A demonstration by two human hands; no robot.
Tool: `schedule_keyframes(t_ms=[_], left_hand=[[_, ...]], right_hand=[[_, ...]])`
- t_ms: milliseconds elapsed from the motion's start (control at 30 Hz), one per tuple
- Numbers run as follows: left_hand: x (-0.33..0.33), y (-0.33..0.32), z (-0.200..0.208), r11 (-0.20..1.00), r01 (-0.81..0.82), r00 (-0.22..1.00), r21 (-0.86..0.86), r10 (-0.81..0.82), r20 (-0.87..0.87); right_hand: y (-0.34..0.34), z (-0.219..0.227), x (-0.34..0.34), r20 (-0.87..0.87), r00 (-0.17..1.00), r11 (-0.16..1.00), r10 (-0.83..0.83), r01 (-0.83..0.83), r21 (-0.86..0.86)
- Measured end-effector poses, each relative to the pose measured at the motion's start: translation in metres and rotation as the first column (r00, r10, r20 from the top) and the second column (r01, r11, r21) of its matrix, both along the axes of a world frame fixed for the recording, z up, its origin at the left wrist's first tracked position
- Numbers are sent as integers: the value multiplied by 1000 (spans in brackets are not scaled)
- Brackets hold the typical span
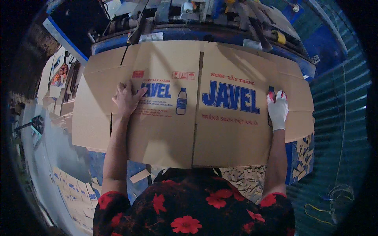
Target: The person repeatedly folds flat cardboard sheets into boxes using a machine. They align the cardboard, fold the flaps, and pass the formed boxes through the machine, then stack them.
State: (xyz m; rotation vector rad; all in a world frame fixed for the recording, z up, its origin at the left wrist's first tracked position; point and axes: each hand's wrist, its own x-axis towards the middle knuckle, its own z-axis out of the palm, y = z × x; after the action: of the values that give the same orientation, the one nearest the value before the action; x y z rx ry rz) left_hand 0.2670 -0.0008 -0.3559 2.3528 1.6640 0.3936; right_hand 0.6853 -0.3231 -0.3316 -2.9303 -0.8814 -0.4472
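A large flat cardboard box blank (167,137) lies spread before me, its slots and creases dividing it into panels. Blue and red print and bottle drawings mark its two middle panels. My left hand (128,97), bare, rests on the left printed panel with its fingers spread. On the right printed panel lies my right hand (278,110), in a white glove with red at the fingertips, its fingers stretched out flat and covering part of a bottle drawing. The blank's far edge reaches the blue machine (189,33).
Metal bars and rollers run across the machine beyond the blank. Cardboard scraps (244,179) are heaped below its near edge. Printed cardboard (75,188) lies at the lower left. A green corrugated wall (338,129) stands at the right, with a yellow cord (317,210) low beside it.
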Motion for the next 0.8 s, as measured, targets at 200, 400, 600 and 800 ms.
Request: schedule_keyframes(t_ms=[200, 400, 600, 800], left_hand=[[-3, 0, -7, 995, 18, 1000, 94, -19, 6], [-1, -1, -10, 991, 14, 1000, 131, -15, 6], [-2, 0, -4, 994, 35, 999, 107, -37, 9], [-5, 6, -4, 996, 62, 998, 70, -61, -22]], right_hand=[[9, 4, -6, 43, 999, 998, -4, 7, -69], [15, -3, -8, 88, 995, 997, -45, 50, -64], [22, 2, -15, 142, 987, 988, -82, 99, -120], [21, -2, -16, 161, 983, 982, -93, 117, -148]])
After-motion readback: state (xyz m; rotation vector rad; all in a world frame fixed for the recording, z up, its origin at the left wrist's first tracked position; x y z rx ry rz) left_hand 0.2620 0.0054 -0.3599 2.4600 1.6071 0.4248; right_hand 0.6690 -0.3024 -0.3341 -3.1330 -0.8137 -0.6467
